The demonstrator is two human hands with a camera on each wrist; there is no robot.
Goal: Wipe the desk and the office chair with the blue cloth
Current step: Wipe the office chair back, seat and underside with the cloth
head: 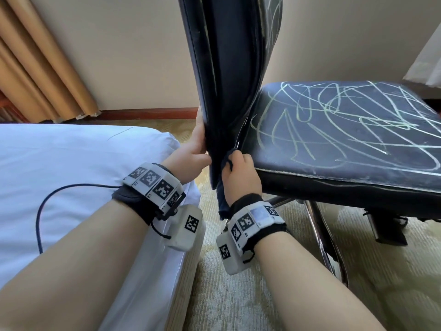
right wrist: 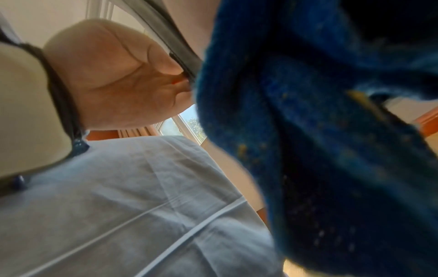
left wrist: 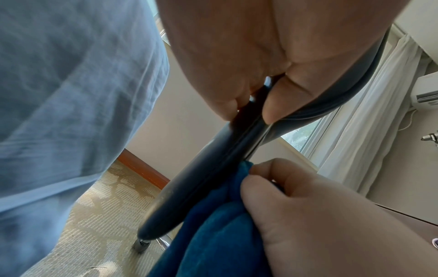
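Observation:
The office chair's dark backrest [head: 226, 68] stands upright before me, seen edge-on, and its seat [head: 346, 130] to the right is covered in pale scribbles. My left hand [head: 198, 149] grips the backrest's lower edge [left wrist: 213, 168], thumb on one face and fingers on the other [left wrist: 272, 105]. Just to the right, my right hand [head: 238, 173] holds the bunched blue cloth [left wrist: 218, 234] against that edge, near the gap between backrest and seat. A tail of the cloth [head: 223, 201] hangs below the fist. In the right wrist view the cloth [right wrist: 320, 150] fills the right half.
A bed with white sheets [head: 71, 175] lies close on the left, a dark cable [head: 47, 206] across it. The chair's chrome base and a caster [head: 391, 232] stand on patterned carpet [head: 238, 295]. Tan curtains [head: 35, 68] hang at far left, with a beige wall behind.

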